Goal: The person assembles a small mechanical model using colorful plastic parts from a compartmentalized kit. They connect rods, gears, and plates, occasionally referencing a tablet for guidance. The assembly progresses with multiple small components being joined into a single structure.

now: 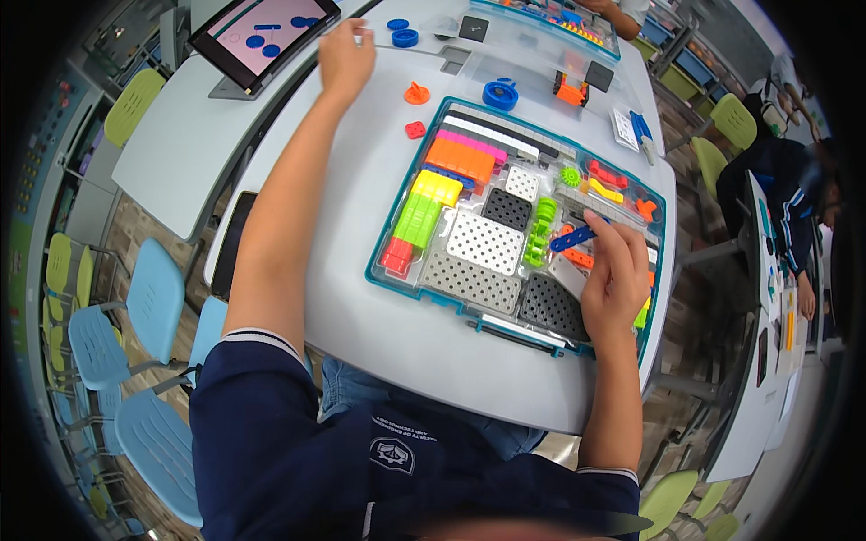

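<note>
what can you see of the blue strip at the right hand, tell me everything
The strip is narrow, deep blue and looks like hard plastic, with a row of small holes along it. It appears straight, slanting in the picture, its left end lower. It shows over the right part of the parts case. The right hand seems to hold its right end, which the fingers partly hide. Whether it touches the pieces below can't be told.

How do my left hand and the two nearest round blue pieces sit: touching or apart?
Apart: the head view shows pale tabletop between your left hand and both blue pieces.
</note>
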`<state>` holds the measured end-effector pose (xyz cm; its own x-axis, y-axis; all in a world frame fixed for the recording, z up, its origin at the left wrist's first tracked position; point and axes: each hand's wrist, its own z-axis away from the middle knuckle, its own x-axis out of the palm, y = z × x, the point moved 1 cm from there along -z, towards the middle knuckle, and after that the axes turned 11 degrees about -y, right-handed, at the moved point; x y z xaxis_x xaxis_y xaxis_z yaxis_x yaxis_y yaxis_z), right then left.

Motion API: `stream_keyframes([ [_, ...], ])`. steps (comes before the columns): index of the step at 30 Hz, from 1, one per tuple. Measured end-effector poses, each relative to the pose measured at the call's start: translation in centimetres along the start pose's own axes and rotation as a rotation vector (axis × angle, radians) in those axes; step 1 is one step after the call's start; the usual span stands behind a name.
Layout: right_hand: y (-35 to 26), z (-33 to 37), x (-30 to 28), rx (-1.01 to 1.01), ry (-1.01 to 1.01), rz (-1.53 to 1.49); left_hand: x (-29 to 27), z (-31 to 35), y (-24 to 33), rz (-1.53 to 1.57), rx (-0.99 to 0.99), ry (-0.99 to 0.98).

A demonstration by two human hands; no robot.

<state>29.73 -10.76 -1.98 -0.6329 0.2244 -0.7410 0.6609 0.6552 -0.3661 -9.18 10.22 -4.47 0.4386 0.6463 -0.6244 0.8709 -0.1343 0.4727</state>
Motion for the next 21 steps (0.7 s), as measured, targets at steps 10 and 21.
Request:
stream_keyframes([
  [10, -0.2, 0.0, 0.2, 0.002, -0.008, 0.012, -6.3, -2.7, -13.7, -1.077, 0.092, -0.357],
  [21, -0.4, -0.1, 0.3, -0.008, -0.016, 0.047, -9.2, -5.8, -19.2, -1.0, 0.045, -0.362],
])
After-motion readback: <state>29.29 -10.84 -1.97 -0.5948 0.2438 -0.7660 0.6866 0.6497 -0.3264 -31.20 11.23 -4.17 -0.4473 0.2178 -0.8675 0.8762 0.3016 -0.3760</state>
